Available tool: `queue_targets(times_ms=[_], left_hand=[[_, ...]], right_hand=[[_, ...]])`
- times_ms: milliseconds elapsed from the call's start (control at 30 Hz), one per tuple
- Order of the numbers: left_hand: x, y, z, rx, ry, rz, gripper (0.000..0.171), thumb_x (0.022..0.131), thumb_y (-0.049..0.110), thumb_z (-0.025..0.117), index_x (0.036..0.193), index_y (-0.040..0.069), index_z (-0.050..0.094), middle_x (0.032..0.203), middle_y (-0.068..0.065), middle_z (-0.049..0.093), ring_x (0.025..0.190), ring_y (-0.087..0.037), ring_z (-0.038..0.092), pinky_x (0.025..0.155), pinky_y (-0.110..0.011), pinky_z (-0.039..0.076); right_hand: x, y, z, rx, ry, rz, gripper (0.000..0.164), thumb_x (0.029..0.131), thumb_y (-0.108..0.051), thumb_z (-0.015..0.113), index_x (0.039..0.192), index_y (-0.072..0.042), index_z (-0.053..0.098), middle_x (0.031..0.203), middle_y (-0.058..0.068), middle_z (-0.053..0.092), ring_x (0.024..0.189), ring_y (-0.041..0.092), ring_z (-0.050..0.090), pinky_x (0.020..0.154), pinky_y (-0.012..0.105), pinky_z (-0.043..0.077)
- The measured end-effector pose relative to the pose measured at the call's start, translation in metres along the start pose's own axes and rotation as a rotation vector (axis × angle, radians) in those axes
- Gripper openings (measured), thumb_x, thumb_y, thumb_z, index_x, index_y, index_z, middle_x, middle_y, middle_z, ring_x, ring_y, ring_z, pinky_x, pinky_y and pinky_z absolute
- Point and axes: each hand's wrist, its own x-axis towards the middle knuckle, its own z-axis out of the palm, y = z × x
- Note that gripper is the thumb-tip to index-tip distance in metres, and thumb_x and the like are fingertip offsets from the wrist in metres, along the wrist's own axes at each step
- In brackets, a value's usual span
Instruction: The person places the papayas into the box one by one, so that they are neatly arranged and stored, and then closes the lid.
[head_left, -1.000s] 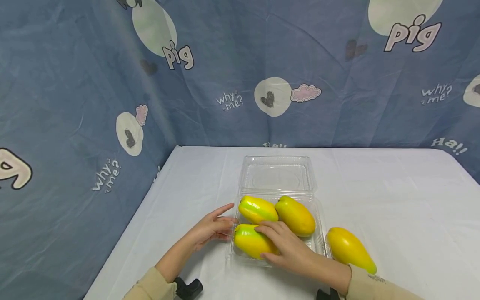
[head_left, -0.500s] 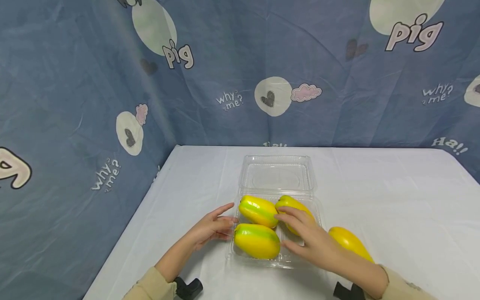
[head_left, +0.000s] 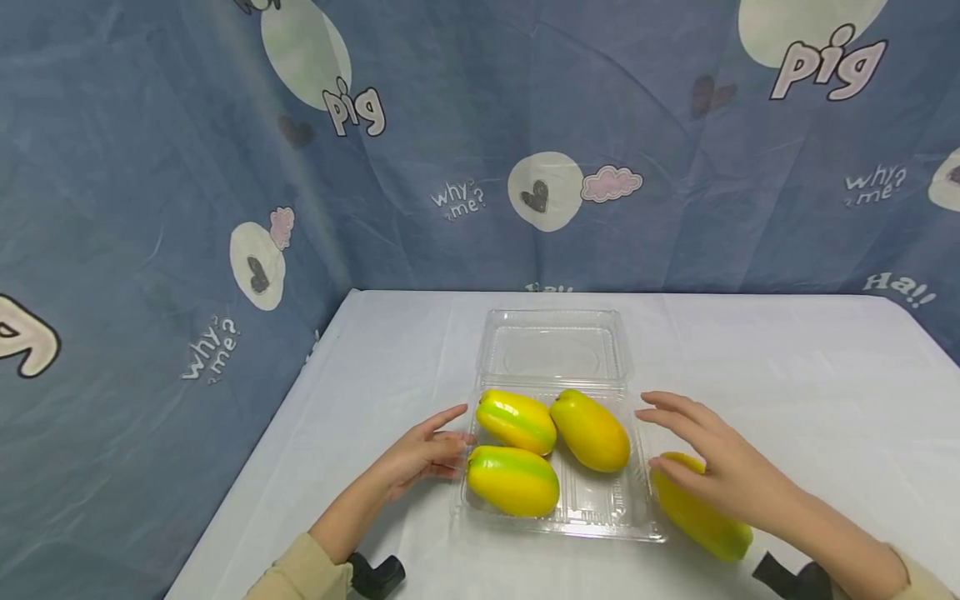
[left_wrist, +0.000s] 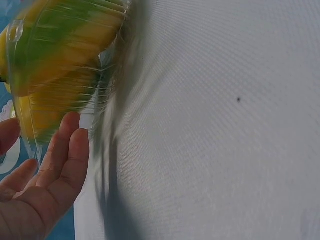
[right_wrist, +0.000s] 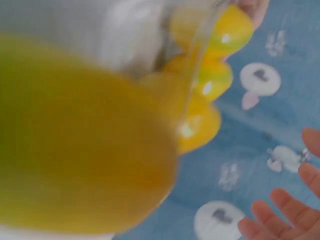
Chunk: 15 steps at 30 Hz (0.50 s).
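Observation:
A clear plastic clamshell box (head_left: 600, 508) lies unfolded on the table, its lid (head_left: 551, 346) spread behind the tray. Inside the tray are three yellow-green, mango-like fruits: one back left (head_left: 516, 421), one front left (head_left: 513, 482), one at the right (head_left: 591, 431). My left hand (head_left: 423, 457) rests its fingertips at the box's left wall; in the left wrist view its fingers (left_wrist: 75, 157) lie against the clear side. Over a fourth fruit (head_left: 701, 517), just right of the box, hovers my right hand (head_left: 720, 458), fingers spread. The right wrist view has that fruit (right_wrist: 85, 145) large and blurred.
A white cloth covers the table (head_left: 810, 375). Behind and to the left hangs a blue printed curtain (head_left: 420, 108). Black wrist mounts (head_left: 377, 577) sit at both wrists.
My right hand has left the front-left fruit in the tray, passed over the right-hand one, and moved right to above the fruit outside the box. The left hand stays put.

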Motion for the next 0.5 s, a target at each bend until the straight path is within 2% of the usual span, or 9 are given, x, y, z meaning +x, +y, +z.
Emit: queue_targets(times_ms=[67,100,133,233,300,367,467,500], left_hand=[[0.0,0.0,0.0,-0.001,0.002,-0.001,0.069,0.089,0.021,0.059,0.146,0.01,0.022,0.129,-0.02,0.052,0.082,-0.014,0.062,0.079,-0.036,0.053],[0.0,0.0,0.0,-0.001,0.003,-0.002,0.069,0.089,0.022,0.059,0.146,0.01,0.022,0.128,-0.02,0.052,0.082,-0.014,0.062,0.078,-0.035,0.053],[0.0,0.0,-0.001,0.0,0.005,-0.002,0.069,0.089,0.022,0.059,0.146,0.01,0.022,0.128,-0.02,0.052,0.081,-0.014,0.062,0.078,-0.035,0.053],[0.0,0.001,-0.001,0.0,0.004,-0.001,0.07,0.088,0.022,0.06,0.146,0.01,0.022,0.127,-0.02,0.053,0.081,-0.013,0.062,0.078,-0.035,0.053],[0.0,0.0,-0.001,-0.002,0.001,0.0,0.07,0.089,0.022,0.06,0.146,0.01,0.022,0.127,-0.019,0.053,0.081,-0.013,0.062,0.078,-0.035,0.053],[0.0,0.0,-0.001,-0.006,-0.004,0.001,0.069,0.089,0.022,0.059,0.146,0.01,0.021,0.127,-0.02,0.053,0.081,-0.013,0.062,0.078,-0.034,0.053],[0.001,-0.001,-0.001,-0.008,-0.01,0.003,0.069,0.089,0.021,0.058,0.146,0.01,0.021,0.128,-0.02,0.053,0.081,-0.013,0.062,0.077,-0.034,0.053],[0.001,-0.001,-0.001,-0.006,-0.011,0.003,0.069,0.089,0.021,0.058,0.146,0.01,0.021,0.128,-0.02,0.053,0.081,-0.013,0.062,0.078,-0.034,0.053]], right_hand=[[-0.006,0.009,-0.001,-0.007,0.002,-0.007,0.058,0.068,-0.005,0.077,0.12,-0.017,0.056,0.129,0.004,0.05,0.112,0.023,0.047,0.098,0.005,0.023],[-0.009,0.014,-0.001,-0.007,-0.005,-0.006,0.058,0.068,-0.006,0.077,0.12,-0.017,0.056,0.128,0.004,0.05,0.111,0.023,0.047,0.096,0.001,0.016],[-0.012,0.017,-0.002,-0.009,-0.017,0.001,0.057,0.068,-0.006,0.077,0.12,-0.017,0.056,0.128,0.003,0.051,0.111,0.022,0.047,0.096,0.0,0.016],[-0.02,0.028,-0.002,-0.02,-0.059,0.024,0.054,0.071,-0.011,0.076,0.12,-0.019,0.056,0.127,0.002,0.051,0.111,0.02,0.047,0.095,0.002,0.022],[-0.024,0.033,-0.002,-0.038,-0.086,0.031,0.051,0.072,-0.015,0.076,0.12,-0.019,0.057,0.127,0.002,0.052,0.11,0.019,0.047,0.094,0.01,0.034],[-0.028,0.037,-0.002,-0.056,-0.105,0.029,0.05,0.073,-0.017,0.076,0.119,-0.019,0.057,0.126,0.001,0.053,0.11,0.018,0.048,0.091,0.016,0.04],[-0.032,0.041,-0.003,-0.073,-0.144,0.02,0.047,0.075,-0.019,0.075,0.118,-0.021,0.058,0.124,-0.002,0.055,0.109,0.015,0.05,0.086,0.027,0.048],[-0.033,0.042,-0.004,-0.071,-0.166,0.019,0.045,0.076,-0.021,0.074,0.118,-0.022,0.059,0.123,-0.002,0.055,0.109,0.014,0.05,0.085,0.025,0.048]])
